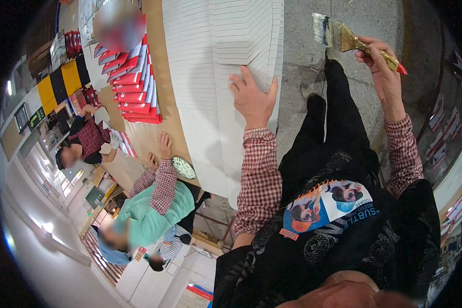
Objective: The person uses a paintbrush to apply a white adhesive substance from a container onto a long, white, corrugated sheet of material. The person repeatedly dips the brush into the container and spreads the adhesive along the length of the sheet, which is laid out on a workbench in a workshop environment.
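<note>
Left hand (252,100) lies flat, fingers spread, palm down on the fanned stack of white sheets (220,61), near the stack's right edge. It grips nothing, only presses. The sheets are staggered so each edge shows as a thin line; the stack runs up and away from the left hand on a brown table (154,133).

Right hand (382,69) is closed around the handle of a flat paintbrush (344,38), raised over the grey floor (303,61), well apart from the sheets. Bristles point left of the right hand, toward the stack; the red handle tip sticks out to the right of the fist. Bristles touch nothing.

Left of the left hand, on the same table: a fanned row of red-and-white covers (133,77). Further left and lower, a small round patterned dish (183,167) sits at the table edge.

A co-worker in a green top (156,205) stands beside the dish, one hand (164,145) flat on the table. Another person in a dark checked shirt (90,138) is further left.
</note>
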